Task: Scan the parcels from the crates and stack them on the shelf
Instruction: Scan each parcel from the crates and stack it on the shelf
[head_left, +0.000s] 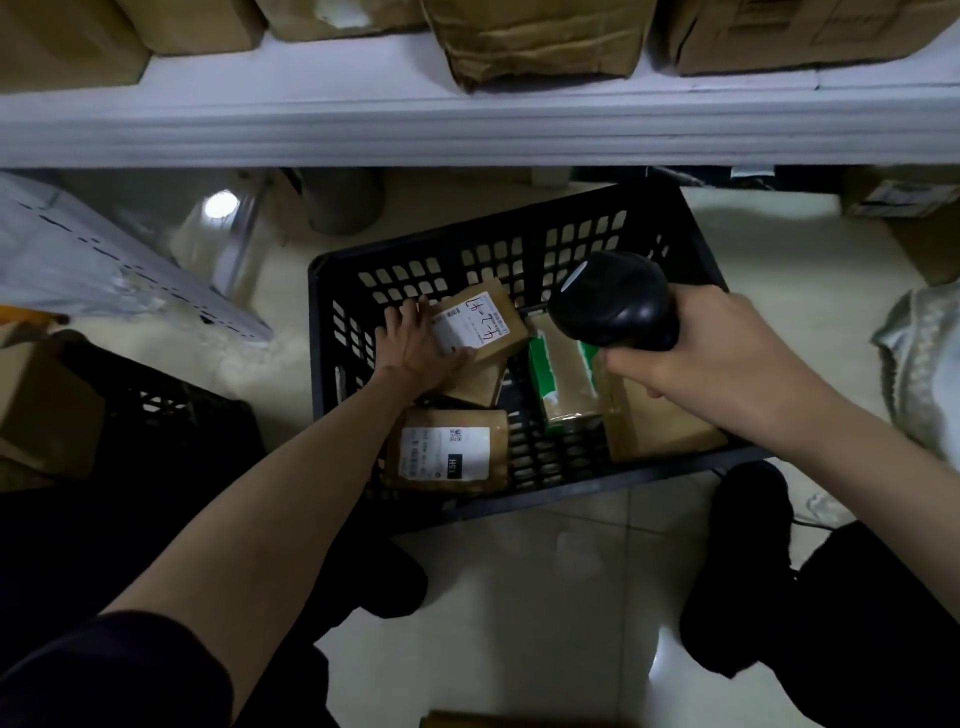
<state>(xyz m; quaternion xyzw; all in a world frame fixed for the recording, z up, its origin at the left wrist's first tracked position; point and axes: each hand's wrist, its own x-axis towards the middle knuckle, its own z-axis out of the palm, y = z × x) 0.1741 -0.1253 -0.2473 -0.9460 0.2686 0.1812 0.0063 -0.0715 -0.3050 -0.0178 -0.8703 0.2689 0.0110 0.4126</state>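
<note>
Left hand (415, 345) grips the top parcel (480, 325) in the black crate (519, 249) — label up, long axis running away from the wrist toward the shelf (467, 130). Right hand (727, 358) holds the scanner (613, 301), just right of that label and nearer it. Five parcels counted in the crate — one gripped, one under it, three loose.

Glossy black plastic scanner (615, 301); matt brown cardboard parcels (447, 451); perforated plastic crate (519, 249)

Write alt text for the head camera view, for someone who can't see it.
Seen from above, a person's left hand holds a labelled brown parcel inside a black crate of parcels, while the right hand aims a black scanner at it.
</note>
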